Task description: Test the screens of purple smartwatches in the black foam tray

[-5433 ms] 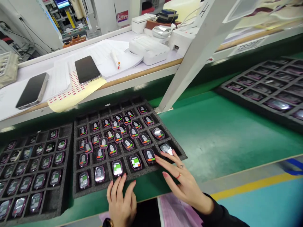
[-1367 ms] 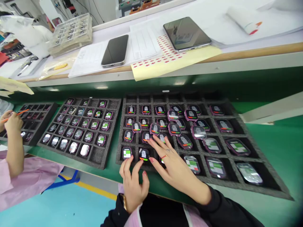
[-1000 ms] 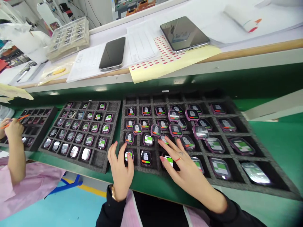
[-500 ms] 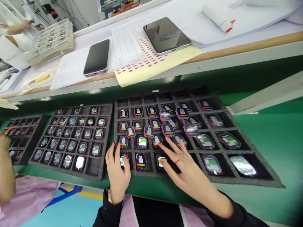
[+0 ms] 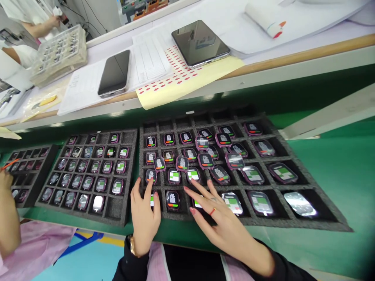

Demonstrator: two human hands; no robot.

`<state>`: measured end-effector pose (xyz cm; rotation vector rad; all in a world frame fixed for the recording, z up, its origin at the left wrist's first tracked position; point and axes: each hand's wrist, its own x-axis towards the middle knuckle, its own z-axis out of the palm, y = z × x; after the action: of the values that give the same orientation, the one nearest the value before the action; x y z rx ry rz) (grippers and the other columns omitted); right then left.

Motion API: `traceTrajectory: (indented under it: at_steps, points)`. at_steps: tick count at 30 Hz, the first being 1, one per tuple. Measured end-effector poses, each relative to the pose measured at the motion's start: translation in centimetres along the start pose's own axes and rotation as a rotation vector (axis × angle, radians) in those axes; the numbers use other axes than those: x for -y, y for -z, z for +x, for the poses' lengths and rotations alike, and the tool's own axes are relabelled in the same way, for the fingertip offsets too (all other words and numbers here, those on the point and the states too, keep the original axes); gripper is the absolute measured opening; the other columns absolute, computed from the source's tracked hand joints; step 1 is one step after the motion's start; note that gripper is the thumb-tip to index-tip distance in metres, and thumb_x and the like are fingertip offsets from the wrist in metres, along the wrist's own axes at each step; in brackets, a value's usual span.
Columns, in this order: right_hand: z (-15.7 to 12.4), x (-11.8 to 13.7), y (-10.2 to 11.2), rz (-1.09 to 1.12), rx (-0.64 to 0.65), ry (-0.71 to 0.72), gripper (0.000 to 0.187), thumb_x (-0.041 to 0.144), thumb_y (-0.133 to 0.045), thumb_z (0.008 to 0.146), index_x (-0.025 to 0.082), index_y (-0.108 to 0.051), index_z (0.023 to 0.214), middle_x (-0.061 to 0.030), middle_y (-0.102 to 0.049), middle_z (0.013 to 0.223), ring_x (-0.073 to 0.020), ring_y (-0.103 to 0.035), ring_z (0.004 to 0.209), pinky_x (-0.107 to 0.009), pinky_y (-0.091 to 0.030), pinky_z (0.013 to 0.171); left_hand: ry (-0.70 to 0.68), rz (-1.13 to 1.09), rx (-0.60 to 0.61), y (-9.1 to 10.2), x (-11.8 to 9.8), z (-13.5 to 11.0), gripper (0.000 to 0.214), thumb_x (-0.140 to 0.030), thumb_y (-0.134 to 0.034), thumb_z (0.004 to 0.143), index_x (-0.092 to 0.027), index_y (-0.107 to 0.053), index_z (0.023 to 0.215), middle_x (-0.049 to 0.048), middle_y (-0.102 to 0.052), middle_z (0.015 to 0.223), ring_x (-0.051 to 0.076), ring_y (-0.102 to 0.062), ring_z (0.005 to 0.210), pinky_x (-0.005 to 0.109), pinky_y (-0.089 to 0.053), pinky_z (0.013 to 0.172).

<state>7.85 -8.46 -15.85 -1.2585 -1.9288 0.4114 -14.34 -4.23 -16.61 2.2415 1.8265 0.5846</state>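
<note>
Screens are green on maybe a third of the small purple-cased smartwatches (image 5: 172, 200) in the dark grey foam grid tray (image 5: 293, 222), rest showing red-barred text, while left hand (image 5: 143, 222) and right hand (image 5: 218, 222) lie open-fingered on the front row, gripping nothing.

- We see a green bench (image 5: 336, 171) running left to right along the near side.
- On it we count three dark foam trays side by side: a large foam tray (image 5: 293, 225) at the centre, a middle foam tray (image 5: 132, 164) just left of it, and a small foam tray (image 5: 50, 158) at the far left.
- Beyond it we find a raised white shelf (image 5: 293, 58) with a wooden edge.
- On that shelf lie two phones (image 5: 114, 73) (image 5: 199, 37), a printed paper (image 5: 149, 62), a yellow sticker sheet (image 5: 187, 84), a marker (image 5: 262, 19) and a clear plastic tray (image 5: 58, 54).
</note>
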Motion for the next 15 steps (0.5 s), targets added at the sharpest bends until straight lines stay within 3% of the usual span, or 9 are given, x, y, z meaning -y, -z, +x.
traceTrajectory:
  at_steps: [6, 15]
  points:
    - [0.2, 0.3, -0.9, 0.068, -0.005, 0.017, 0.046, 0.009, -0.044, 0.104, 0.012, -0.040, 0.150, -0.0122, -0.062, 0.134, -0.0242, -0.037, 0.145, -0.057, -0.020, 0.125, 0.028, -0.037, -0.001, 0.0, -0.2, 0.0, 0.053, -0.028, -0.043, 0.103, -0.031, -0.033, 0.155, 0.0121, -0.034, 0.155, 0.029, -0.036, 0.144, 0.053, -0.041, 0.114]
    - [1.1, -0.1, -0.8, 0.020, 0.003, -0.043, 0.051, 0.015, -0.042, 0.107, 0.014, -0.030, 0.157, -0.0143, -0.050, 0.148, -0.0253, -0.035, 0.146, -0.060, -0.026, 0.123, 0.061, -0.057, 0.019, 0.6, -0.8, 0.4, 0.051, -0.030, -0.041, 0.104, -0.028, -0.032, 0.154, 0.0131, -0.037, 0.152, 0.027, -0.036, 0.143, 0.054, -0.040, 0.115]
